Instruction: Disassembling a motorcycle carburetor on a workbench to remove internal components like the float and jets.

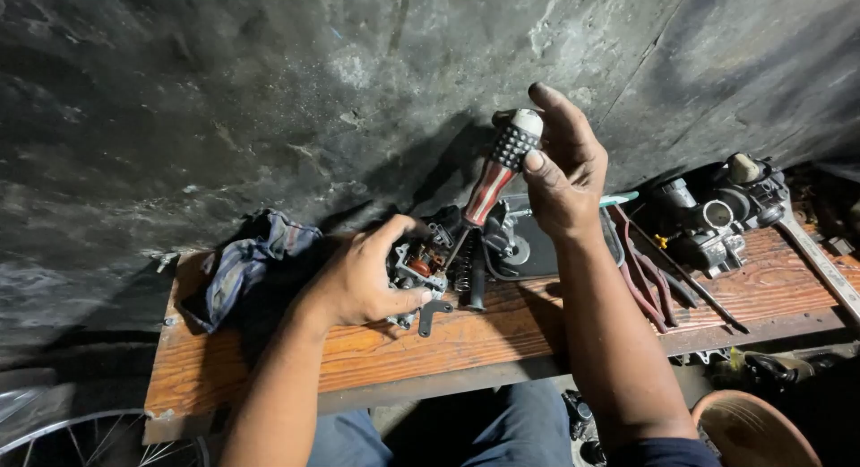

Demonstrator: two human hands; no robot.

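Observation:
My right hand (563,171) grips the red, white and black handle of a screwdriver (495,176), held upright and tilted, its tip down in a small metal carburetor body (419,265). My left hand (363,274) clasps that carburetor body from the left and steadies it on a wooden bench (376,359). A small dark bracket (432,315) lies on the wood just below the part. A spring and a dark rod (473,279) lie right of it.
A crumpled blue rag (242,265) lies on the bench's left. Red-handled pliers (643,279) and thin tools sit right of my forearm. A second carburetor (717,216) stands at far right. A dark wall rises behind; a spoked wheel (90,436) is lower left.

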